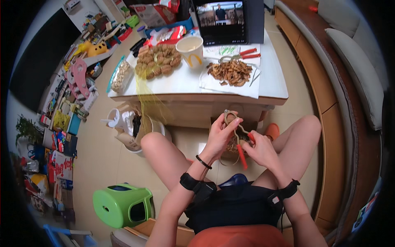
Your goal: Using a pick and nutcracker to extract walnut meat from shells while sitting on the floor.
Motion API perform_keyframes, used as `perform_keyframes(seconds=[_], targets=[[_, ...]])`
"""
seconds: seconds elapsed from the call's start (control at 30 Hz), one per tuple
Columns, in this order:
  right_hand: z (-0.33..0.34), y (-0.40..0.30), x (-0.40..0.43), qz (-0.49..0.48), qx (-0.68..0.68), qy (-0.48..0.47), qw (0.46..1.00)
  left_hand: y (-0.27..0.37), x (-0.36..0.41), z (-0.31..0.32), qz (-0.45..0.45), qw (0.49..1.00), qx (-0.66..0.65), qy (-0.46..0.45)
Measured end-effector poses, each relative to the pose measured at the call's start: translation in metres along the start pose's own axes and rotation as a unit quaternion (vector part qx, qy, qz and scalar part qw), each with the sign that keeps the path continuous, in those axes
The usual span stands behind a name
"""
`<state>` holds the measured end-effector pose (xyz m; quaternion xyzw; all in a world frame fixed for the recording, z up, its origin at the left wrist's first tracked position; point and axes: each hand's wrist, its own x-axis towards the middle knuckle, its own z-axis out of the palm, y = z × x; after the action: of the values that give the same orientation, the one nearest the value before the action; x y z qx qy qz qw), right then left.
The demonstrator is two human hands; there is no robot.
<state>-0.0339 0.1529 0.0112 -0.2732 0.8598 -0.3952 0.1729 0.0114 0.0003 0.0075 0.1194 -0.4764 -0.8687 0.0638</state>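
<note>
My left hand (220, 133) holds a walnut (230, 118) inside the metal jaws of a nutcracker (237, 134), above the gap between my knees. My right hand (260, 148) grips the nutcracker's red handles, which are spread apart. Beneath both hands, partly hidden, stands a box (230, 145) with brown shell pieces in it. Walnut kernels (233, 73) lie heaped on white paper (226, 89) on the table. Whole walnuts (159, 61) sit to their left, with a yellow net bag (149, 94) hanging over the table's front edge.
The white table (188, 85) also holds a paper cup (192, 51), a zip bag of pale pieces (121, 77), red-handled pliers (247, 54), tweezers (255, 77) and a lit tablet (222, 23). Below are a waste bin (162, 129) and a green stool (118, 205).
</note>
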Motion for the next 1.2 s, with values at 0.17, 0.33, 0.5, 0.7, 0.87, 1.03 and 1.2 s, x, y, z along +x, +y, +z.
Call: perform_keyframes(seconds=[0.17,0.33,0.5,0.7,0.87,1.03,1.2], targets=[[-0.003,0.011,0.009,0.085,-0.012,-0.152,0.985,-0.026,0.002,-0.013,-0.005,1.000,0.027,0.006],[0.017,0.005,0.011,-0.018,-0.077,-0.057,0.995,-0.034,0.005,-0.011,0.041,0.996,0.061,0.040],[0.020,0.008,0.021,0.008,-0.102,-0.085,0.991,-0.042,0.010,-0.010,0.090,0.990,0.079,0.073],[0.028,0.015,0.025,0.033,-0.112,-0.130,0.985,-0.051,0.017,-0.013,0.107,0.984,0.104,0.103],[0.037,0.023,0.027,0.050,-0.170,-0.162,0.971,-0.074,0.021,-0.035,0.059,0.987,0.082,0.121],[0.052,0.042,0.026,0.058,-0.200,-0.133,0.969,-0.103,0.039,-0.038,0.000,0.958,0.173,0.228],[0.076,0.035,0.032,-0.012,-0.250,0.113,0.962,-0.097,0.056,-0.020,0.099,0.940,-0.091,0.312]])
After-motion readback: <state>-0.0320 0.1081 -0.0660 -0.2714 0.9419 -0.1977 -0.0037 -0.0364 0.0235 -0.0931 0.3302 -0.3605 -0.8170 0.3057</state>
